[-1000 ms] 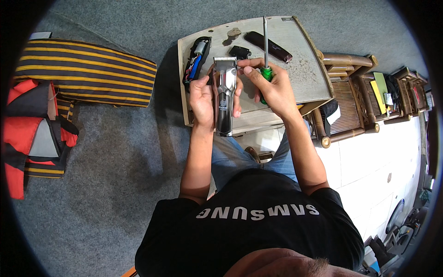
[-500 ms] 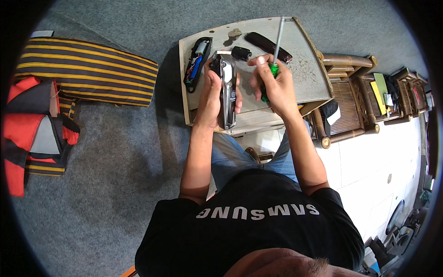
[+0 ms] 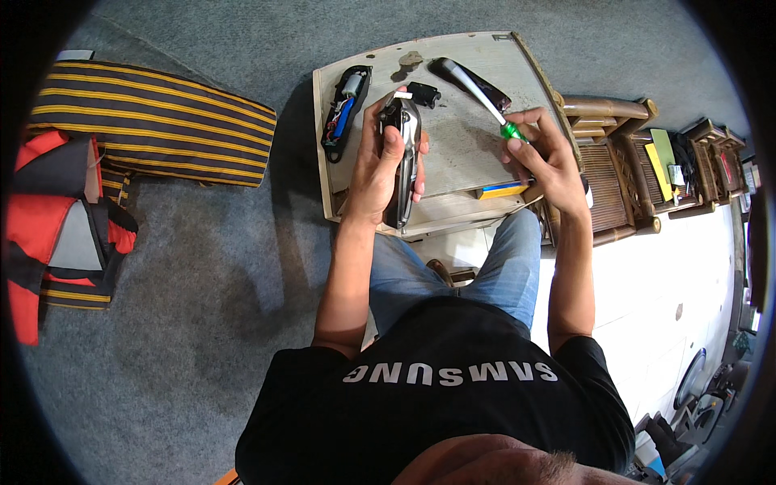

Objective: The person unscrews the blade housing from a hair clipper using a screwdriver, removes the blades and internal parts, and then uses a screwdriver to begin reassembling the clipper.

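My left hand [image 3: 373, 179] is wrapped round a silver and black hair clipper [image 3: 403, 133], which stands lengthwise over the near part of the small table [image 3: 469, 153]. In my right hand [image 3: 552, 166] is a screwdriver [image 3: 485, 97] with a green handle, its shaft slanting up and left, blurred in part. Beneath that shaft lies a long dark, glossy casing [image 3: 488, 87]. A small black part [image 3: 423, 94] rests just beyond the clipper. At the table's left edge is an opened black housing [image 3: 346, 114] showing a motor, something blue and wires.
A yellow and blue item [image 3: 501, 191] sits in the table's front compartment. Bamboo chairs [image 3: 610, 182] stand to the right. A striped cushion [image 3: 153, 121] and a red, black and grey cloth [image 3: 36, 242] lie to the left on the grey carpet [image 3: 194, 339].
My right hand has moved right and slightly nearer with the screwdriver, which has tipped from almost upright to leaning left. The clipper has turned slightly in my left hand.
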`<action>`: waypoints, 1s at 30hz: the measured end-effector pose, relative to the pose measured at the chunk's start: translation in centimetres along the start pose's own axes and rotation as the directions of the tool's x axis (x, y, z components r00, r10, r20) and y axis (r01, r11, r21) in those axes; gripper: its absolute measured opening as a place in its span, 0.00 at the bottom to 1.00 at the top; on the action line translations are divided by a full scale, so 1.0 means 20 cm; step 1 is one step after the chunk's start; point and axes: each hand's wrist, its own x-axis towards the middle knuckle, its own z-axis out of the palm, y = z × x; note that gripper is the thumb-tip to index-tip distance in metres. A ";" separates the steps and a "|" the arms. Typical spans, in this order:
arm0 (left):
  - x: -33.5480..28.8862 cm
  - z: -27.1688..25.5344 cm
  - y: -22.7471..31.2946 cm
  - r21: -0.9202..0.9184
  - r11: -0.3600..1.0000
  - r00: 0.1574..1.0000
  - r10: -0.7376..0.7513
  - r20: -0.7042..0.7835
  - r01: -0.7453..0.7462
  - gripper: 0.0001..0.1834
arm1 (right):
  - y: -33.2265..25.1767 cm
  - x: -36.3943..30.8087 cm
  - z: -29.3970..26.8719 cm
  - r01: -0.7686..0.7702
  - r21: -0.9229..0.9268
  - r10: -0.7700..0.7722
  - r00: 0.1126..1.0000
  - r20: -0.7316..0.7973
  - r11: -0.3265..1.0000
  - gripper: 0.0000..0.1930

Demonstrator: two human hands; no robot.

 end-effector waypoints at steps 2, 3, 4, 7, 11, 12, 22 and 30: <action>0.00 0.01 0.00 0.014 1.000 1.000 0.003 -0.019 -0.002 0.37 | 0.01 -0.01 -0.04 -0.018 0.012 0.017 0.998 0.066 1.000 0.16; 0.00 0.01 0.00 0.030 1.000 1.000 0.003 -0.025 -0.002 0.37 | 0.02 -0.01 -0.04 0.013 0.002 -0.014 0.997 0.077 1.000 0.16; 0.00 0.02 0.00 0.045 0.999 1.000 0.004 -0.031 -0.002 0.37 | 0.03 -0.01 -0.04 0.045 -0.009 -0.044 0.995 0.089 0.999 0.15; 0.00 0.02 -0.01 0.073 0.997 1.000 0.009 -0.029 -0.007 0.38 | 0.03 -0.01 -0.06 0.028 0.023 -0.030 0.992 0.120 0.999 0.16; 0.00 0.03 -0.01 0.067 0.998 0.999 0.005 -0.036 -0.003 0.38 | 0.05 -0.01 -0.07 0.014 0.024 -0.017 0.992 0.124 1.000 0.16; 0.00 0.03 -0.01 0.068 0.998 0.999 0.006 -0.040 -0.003 0.39 | 0.04 -0.01 -0.07 0.009 0.011 -0.011 0.991 0.130 1.000 0.16; 0.00 0.04 0.00 0.087 0.996 0.998 0.011 -0.062 -0.006 0.38 | 0.03 0.00 -0.08 0.005 0.009 -0.007 0.988 0.152 1.000 0.16; -0.01 0.06 -0.01 0.295 0.955 0.999 0.036 -0.008 -0.032 0.38 | -0.14 -0.01 -0.15 0.224 -0.424 -0.175 0.973 0.153 0.877 0.15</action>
